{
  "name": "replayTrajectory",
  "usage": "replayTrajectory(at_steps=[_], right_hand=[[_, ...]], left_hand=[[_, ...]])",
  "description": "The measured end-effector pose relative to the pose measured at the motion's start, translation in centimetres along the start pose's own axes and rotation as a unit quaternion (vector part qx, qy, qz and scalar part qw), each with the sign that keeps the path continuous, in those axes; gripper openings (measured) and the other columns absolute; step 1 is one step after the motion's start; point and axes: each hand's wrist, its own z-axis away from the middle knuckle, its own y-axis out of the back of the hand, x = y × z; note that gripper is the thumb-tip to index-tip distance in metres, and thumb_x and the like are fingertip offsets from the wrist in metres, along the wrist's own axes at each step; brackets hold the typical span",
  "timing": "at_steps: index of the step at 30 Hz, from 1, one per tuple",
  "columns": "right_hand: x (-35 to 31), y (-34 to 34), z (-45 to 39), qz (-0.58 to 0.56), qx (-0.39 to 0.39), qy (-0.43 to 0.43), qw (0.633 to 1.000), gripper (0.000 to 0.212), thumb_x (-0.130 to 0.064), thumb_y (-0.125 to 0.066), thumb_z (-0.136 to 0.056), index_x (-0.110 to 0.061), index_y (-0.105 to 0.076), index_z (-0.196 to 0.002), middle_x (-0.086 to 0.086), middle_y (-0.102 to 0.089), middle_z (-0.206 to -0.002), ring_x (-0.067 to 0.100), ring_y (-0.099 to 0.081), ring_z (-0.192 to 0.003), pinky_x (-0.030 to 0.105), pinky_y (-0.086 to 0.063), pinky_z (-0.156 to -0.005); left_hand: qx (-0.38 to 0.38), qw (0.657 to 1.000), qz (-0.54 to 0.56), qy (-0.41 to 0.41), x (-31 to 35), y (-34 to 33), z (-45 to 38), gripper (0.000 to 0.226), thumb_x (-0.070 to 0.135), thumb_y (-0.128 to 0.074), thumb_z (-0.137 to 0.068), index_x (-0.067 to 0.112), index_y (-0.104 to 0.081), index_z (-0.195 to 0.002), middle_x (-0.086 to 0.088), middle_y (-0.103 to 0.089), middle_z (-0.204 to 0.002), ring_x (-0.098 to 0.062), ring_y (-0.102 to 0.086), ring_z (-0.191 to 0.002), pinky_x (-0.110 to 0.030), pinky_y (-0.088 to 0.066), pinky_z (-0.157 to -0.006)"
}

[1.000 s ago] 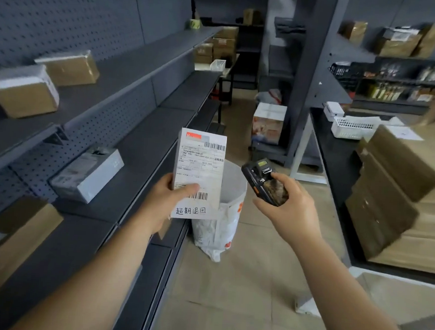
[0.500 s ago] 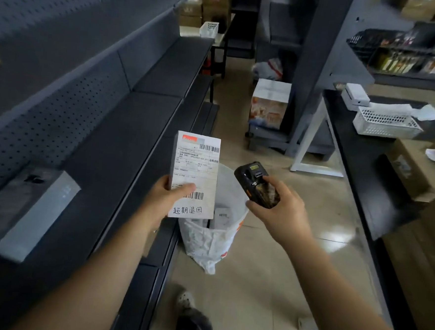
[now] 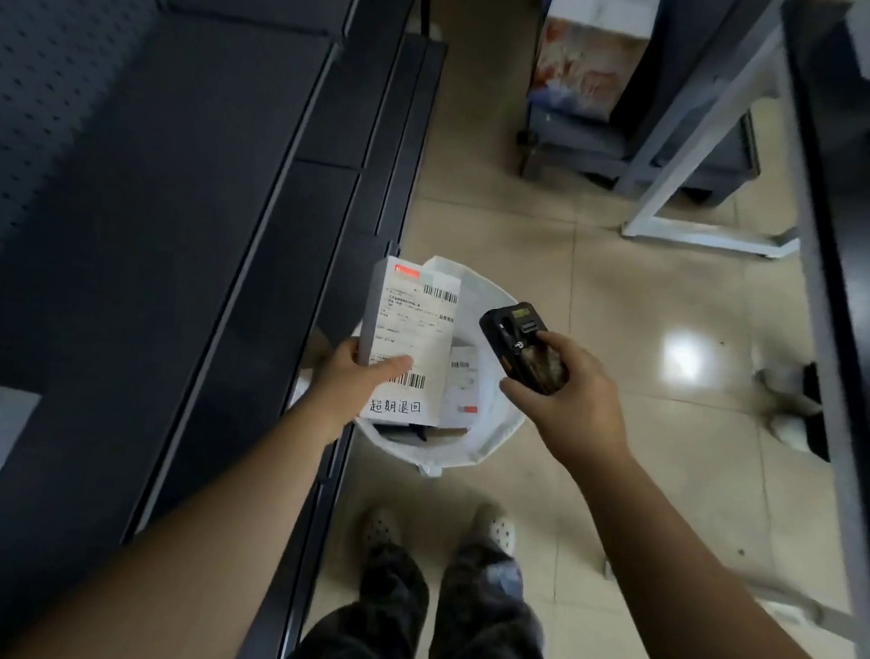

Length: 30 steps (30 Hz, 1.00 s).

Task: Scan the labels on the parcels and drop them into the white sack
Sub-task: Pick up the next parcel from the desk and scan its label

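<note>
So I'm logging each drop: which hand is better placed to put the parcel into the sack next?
The left hand. It already grips the white parcel above the open mouth of the white sack, so it likely only needs to let go. The right hand is busy holding the scanner.

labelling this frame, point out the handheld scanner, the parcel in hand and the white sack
handheld scanner [image 3: 517, 335], head view, upper body by its screen
parcel [image 3: 415, 328], head view, label face
white sack [image 3: 493, 431], head view, right rim
</note>
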Motion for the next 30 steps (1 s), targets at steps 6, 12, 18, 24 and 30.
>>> replayTrajectory(at_steps=[6, 12, 18, 24, 30], right_hand=[[4.9, -7.1, -7.0, -0.002, -0.049, -0.037, 0.998, 0.066, -0.037, -0.082, -0.072, -0.033, -0.057, -0.132, -0.007, -0.062, -0.122, 0.014, -0.059, -0.108, 0.035, -0.051, -0.093], [9.6, -13.5, -11.5, -0.008, -0.092, -0.060, 0.994, 0.066, -0.039, -0.082, -0.073, -0.034, -0.056, -0.132, -0.009, -0.064, -0.122, 0.010, -0.060, -0.109, 0.030, -0.051, -0.095], [13.6, -16.4, -14.4, 0.021, -0.115, -0.102, 0.988, 0.068, -0.040, -0.078, -0.075, -0.032, -0.052, -0.138, -0.007, -0.061, -0.122, 0.012, -0.059, -0.107, 0.036, -0.054, -0.092], [16.5, -17.5, -15.0, 0.011, -0.128, -0.154, 0.980, 0.069, -0.041, -0.078, -0.075, -0.036, -0.049, -0.137, -0.005, -0.062, -0.119, 0.019, -0.064, -0.094, 0.045, -0.061, -0.074], [17.4, -19.1, -14.5, 0.000, -0.144, -0.139, 0.980, 0.065, -0.044, -0.079, -0.074, -0.039, -0.053, -0.133, -0.013, -0.061, -0.113, 0.012, -0.063, -0.095, 0.042, -0.060, -0.076]], left_hand=[[0.012, 0.995, -0.051, 0.088, -5.2, -2.7, -8.6, 0.055, 0.036, -0.082, -0.077, 0.021, -0.053, -0.121, 0.004, -0.070, -0.109, -0.017, -0.069, -0.093, -0.032, -0.057, -0.072], [0.046, 0.989, -0.038, 0.133, -10.9, -4.4, -17.1, 0.053, 0.034, -0.084, -0.073, 0.016, -0.059, -0.116, -0.003, -0.074, -0.104, -0.022, -0.072, -0.088, -0.041, -0.059, -0.081], [0.095, 0.975, -0.119, 0.159, -15.4, -5.0, -23.0, 0.046, 0.048, -0.073, -0.082, 0.011, -0.062, -0.108, -0.004, -0.071, -0.101, -0.019, -0.068, -0.081, -0.031, -0.054, -0.068], [0.161, 0.971, -0.129, 0.124, -18.5, -5.6, -26.8, 0.060, 0.041, -0.076, -0.083, 0.017, -0.049, -0.130, 0.003, -0.063, -0.112, -0.023, -0.067, -0.097, -0.032, -0.054, -0.078], [0.128, 0.954, -0.236, 0.131, -21.3, -4.8, -29.3, 0.043, 0.034, -0.067, -0.092, 0.014, -0.054, -0.129, -0.005, -0.067, -0.118, -0.025, -0.068, -0.093, -0.024, -0.047, -0.055]])
